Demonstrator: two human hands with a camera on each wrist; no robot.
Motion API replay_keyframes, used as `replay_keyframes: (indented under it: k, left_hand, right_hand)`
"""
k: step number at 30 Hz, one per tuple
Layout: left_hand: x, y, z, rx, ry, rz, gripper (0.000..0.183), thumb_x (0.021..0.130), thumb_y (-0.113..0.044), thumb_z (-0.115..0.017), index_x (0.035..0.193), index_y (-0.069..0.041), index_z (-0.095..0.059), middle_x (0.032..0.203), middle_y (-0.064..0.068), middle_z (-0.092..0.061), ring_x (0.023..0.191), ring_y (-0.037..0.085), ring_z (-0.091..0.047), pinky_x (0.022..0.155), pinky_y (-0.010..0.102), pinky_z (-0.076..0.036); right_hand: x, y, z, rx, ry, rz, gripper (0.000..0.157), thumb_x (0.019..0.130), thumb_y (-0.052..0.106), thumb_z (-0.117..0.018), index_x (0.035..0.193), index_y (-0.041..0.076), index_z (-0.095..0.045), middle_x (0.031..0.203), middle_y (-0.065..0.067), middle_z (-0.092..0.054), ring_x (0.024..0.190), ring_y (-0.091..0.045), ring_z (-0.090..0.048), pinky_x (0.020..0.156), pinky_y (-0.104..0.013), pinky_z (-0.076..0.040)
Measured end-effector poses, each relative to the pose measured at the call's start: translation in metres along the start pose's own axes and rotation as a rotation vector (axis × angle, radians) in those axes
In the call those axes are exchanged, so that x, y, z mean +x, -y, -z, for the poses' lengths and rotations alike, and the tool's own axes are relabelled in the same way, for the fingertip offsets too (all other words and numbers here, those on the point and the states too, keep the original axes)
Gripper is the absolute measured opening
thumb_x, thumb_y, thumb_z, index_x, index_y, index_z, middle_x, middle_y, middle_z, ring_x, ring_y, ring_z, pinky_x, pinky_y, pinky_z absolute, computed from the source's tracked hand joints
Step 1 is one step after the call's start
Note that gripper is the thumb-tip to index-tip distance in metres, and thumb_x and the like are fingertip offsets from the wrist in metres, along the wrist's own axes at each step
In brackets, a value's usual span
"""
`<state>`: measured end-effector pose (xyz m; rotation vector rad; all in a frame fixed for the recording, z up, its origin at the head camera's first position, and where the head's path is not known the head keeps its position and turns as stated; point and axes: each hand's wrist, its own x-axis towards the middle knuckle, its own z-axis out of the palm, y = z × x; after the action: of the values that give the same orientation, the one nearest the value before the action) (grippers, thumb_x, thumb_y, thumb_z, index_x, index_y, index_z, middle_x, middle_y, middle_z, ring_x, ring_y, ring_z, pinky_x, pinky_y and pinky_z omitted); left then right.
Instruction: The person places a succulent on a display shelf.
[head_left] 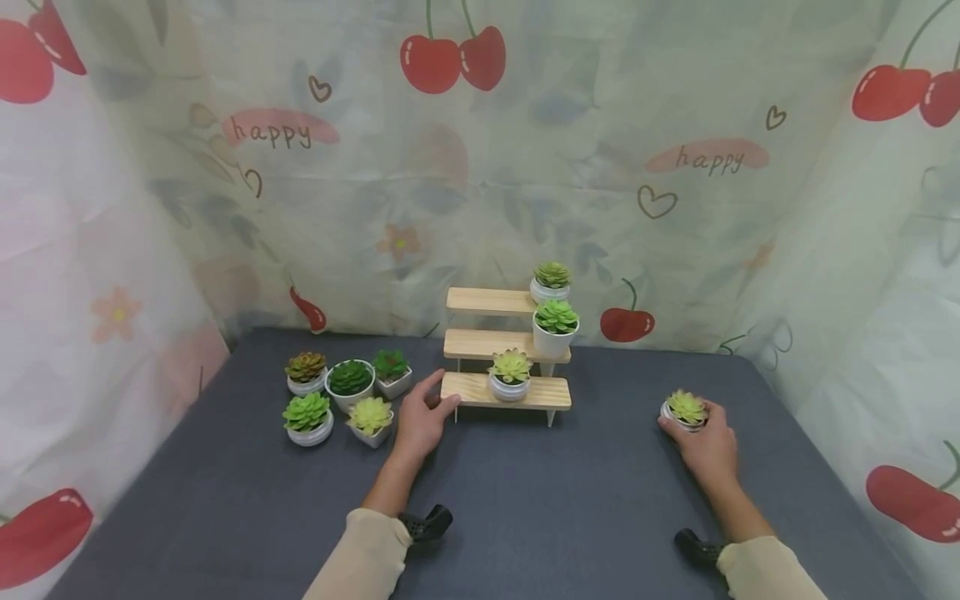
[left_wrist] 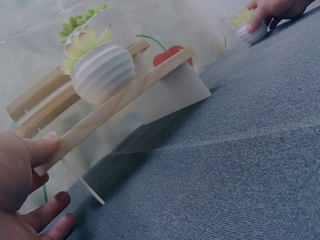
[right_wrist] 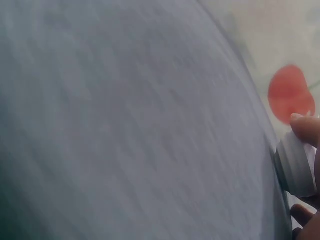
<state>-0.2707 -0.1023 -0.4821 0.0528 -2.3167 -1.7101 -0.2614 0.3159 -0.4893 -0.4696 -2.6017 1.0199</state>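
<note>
The right hand point(head_left: 708, 446) holds a yellow-green succulent in a white ridged pot point(head_left: 686, 408), near the right edge of the dark worktop point(head_left: 585, 508); whether this pot touches the surface, I cannot tell. The left hand point(head_left: 422, 423) has a narrow grip, pinching the left end of the three-tier stand's lowest plank point(head_left: 468, 388), toward the back edge. Three potted succulents point(head_left: 556, 333) stand there, one per tier. Five others point(head_left: 350, 379) are grouped near the back left corner.
</note>
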Motion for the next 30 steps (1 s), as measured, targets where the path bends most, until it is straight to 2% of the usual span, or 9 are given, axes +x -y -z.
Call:
replay_keyframes:
  k: [12,23,30]
  left_hand:
    - [0.001,0.0,-0.001,-0.001,0.002,0.004,0.053,0.09,-0.015,-0.071,0.14,-0.007,-0.053,0.139,0.02,-0.05,0.113,0.037,-0.06,0.088,0.046,-0.051]
    - [0.0,-0.001,0.0,-0.006,0.001,0.006,0.053,0.09,-0.014,-0.071,0.139,-0.007,-0.053,0.138,0.02,-0.052,0.112,0.036,-0.06,0.088,0.047,-0.05]
    - [0.0,-0.001,0.0,-0.012,-0.002,0.006,0.053,0.09,-0.014,-0.071,0.139,-0.007,-0.054,0.138,0.02,-0.052,0.112,0.036,-0.06,0.088,0.046,-0.051]
  right_hand:
    - [-0.017,0.029,-0.02,0.068,0.053,0.082,0.08,0.083,0.03,-0.077,0.142,-0.004,-0.036,0.135,-0.03,-0.046,0.121,-0.044,-0.045,0.098,-0.055,-0.033]
    - [-0.027,0.058,-0.026,0.107,0.113,0.072,0.081,0.084,0.033,-0.076,0.144,0.0,-0.033,0.139,-0.027,-0.044,0.123,-0.04,-0.044,0.101,-0.054,-0.032]
    - [-0.031,0.078,-0.031,0.108,0.163,0.137,0.084,0.084,0.034,-0.077,0.145,-0.001,-0.031,0.14,-0.028,-0.043,0.124,-0.039,-0.044,0.102,-0.054,-0.032]
